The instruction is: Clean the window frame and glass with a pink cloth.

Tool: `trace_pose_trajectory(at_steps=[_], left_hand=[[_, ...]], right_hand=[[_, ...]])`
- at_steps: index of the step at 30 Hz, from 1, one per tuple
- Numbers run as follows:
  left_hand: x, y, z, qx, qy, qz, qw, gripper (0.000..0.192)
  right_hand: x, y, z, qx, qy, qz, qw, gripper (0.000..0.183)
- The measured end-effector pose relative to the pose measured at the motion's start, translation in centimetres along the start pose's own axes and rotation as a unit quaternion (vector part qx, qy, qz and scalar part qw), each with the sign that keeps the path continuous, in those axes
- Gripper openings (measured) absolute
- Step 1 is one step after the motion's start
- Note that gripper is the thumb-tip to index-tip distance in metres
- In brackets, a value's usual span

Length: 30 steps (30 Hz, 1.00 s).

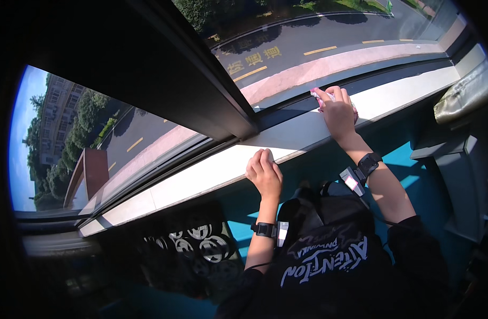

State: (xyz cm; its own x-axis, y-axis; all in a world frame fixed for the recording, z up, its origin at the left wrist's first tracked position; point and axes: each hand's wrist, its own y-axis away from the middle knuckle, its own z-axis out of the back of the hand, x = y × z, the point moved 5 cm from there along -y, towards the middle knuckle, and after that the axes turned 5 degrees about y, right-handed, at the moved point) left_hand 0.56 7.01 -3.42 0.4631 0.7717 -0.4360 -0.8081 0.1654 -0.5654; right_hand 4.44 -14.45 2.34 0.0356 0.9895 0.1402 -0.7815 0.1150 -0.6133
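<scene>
My right hand holds a crumpled pink-and-white cloth against the dark lower window frame, just above the pale window sill. Most of the cloth is hidden under my fingers and palm. Lower and to the left, my left hand rests at the sill's front edge with its fingers bent and close together. Its thumb side is partly hidden, so I cannot tell whether it grips the edge. Each wrist wears a black strap with a small grey device.
A thick dark window upright rises from the sill left of my right hand. Below the sill, round metal weight plates are racked at lower left. Grey equipment and a shiny padded object stand right. The floor is teal.
</scene>
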Motion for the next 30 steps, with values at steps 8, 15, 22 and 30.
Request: trace_pose_trajectory(at_steps=[8,15,22,30], left_hand=[[-0.1,0.0,0.0,0.026,0.002,-0.013,1.000,0.040],[0.4,0.1,0.4,0.019,-0.002,-0.018,1.000,0.043],[-0.4,-0.8,0.7,0.015,0.041,0.012,0.999,0.036],[-6.5,-4.7,-1.1,0.112,0.315,-0.011,0.942,0.063]], right_hand=[[7.8,0.5,-2.9,-0.015,-0.120,0.058,0.991,0.015],[-0.3,0.1,-1.7,-0.010,0.092,0.004,0.996,0.015],[-8.1,0.8,3.0,-0.106,-0.147,-0.331,0.926,0.022],[1.9,2.7,-0.2,-0.030,-0.668,-0.384,0.637,0.025]])
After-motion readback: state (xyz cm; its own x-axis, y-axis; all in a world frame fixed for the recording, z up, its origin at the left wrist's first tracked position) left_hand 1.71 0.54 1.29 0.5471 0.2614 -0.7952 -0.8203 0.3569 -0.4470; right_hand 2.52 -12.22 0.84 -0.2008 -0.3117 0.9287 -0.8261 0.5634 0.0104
